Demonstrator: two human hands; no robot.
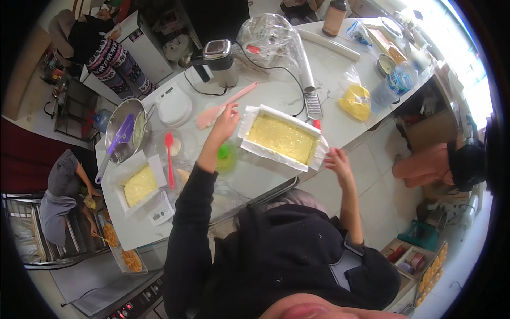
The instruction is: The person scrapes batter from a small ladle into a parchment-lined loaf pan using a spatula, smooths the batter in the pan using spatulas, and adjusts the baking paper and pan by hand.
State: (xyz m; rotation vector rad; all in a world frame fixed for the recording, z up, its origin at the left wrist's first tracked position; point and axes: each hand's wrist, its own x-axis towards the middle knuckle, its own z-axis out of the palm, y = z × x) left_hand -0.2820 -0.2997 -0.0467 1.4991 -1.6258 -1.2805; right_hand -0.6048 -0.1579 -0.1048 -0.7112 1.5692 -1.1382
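A loaf pan (258, 151) lined with white baking paper (321, 153) and filled with pale yellow batter (281, 139) rests near the table's front edge. At its right end, the fingers of my right hand (339, 164) close on the edge of the paper. My left hand (226, 125) is raised just left of the pan, apart from it, with loosely bent fingers and nothing visible in them. Beyond that hand lies a pink spatula (212, 114). A bright green cup or bowl (225, 158) sits beside my left wrist, partly covered by the forearm.
A second lined pan of batter (139, 186), a red spatula (170, 159) and a metal bowl (114, 125) with a purple spatula (125, 129) stand left. Behind are a mixer (219, 64), a grater (313, 105) and a yellow bag (355, 102). Other people (64, 196) are around the room.
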